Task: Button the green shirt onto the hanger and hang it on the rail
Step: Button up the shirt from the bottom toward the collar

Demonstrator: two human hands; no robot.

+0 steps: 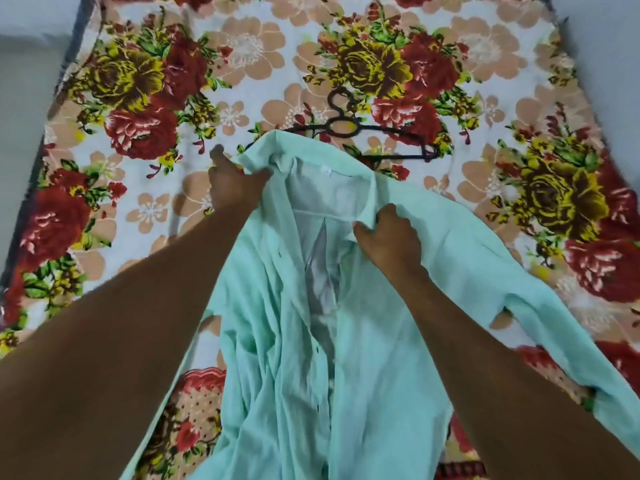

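Observation:
The pale green shirt (346,341) is spread open and unbuttoned over a flowered bedsheet, its white inner lining showing at the middle. My left hand (232,183) grips the left side of the collar. My right hand (389,239) pinches the right front edge just below the collar. A black hanger (343,128) lies flat on the sheet right behind the collar, its hook pointing away from me; its left arm is hidden under the collar. No rail is in view.
The flowered bedsheet (138,98) covers the bed, whose left edge (52,109) runs beside a pale floor. One shirt sleeve (554,323) trails off to the right.

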